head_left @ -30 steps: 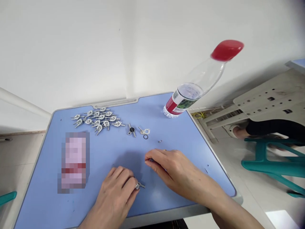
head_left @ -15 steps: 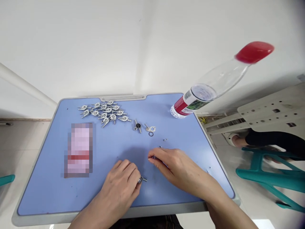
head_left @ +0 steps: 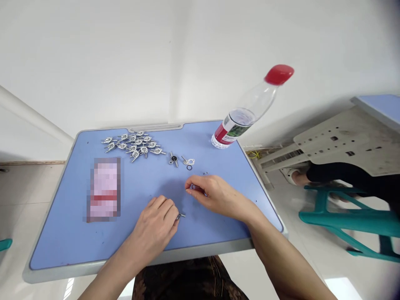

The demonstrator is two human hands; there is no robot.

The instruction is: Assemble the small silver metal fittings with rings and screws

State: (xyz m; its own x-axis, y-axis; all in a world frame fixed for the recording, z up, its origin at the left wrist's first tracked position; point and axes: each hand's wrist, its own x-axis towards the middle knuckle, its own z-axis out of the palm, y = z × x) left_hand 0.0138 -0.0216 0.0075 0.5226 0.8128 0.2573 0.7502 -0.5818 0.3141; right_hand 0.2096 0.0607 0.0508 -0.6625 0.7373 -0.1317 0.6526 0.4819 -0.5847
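My left hand [head_left: 158, 221] rests near the front of the blue table, fingers curled round a small silvery metal fitting; its stem [head_left: 183, 215] sticks out to the right. My right hand [head_left: 212, 191] hovers low to the right, thumb and forefinger pinched together; what sits between the tips is too small to make out. Beyond it lie tiny screw-like parts [head_left: 205, 173]. Farther back are a metal fitting with a black centre [head_left: 173, 158], a flat metal plate [head_left: 190, 161] with a pin beside it, and a dark rubber ring [head_left: 189, 167].
Several similar metal fittings [head_left: 137, 143] are heaped at the back left of the blue table [head_left: 71, 237]. A blurred pinkish rectangle [head_left: 104, 179] lies left. At the back right stands a red-capped water bottle [head_left: 237, 121]. Another person's leg [head_left: 337, 171] and a green stool [head_left: 343, 216] are at right.
The camera view has shifted, so the table and bottle appear farther left. Both hands keep their curled and pinched poses, with the fitting still in the left hand.
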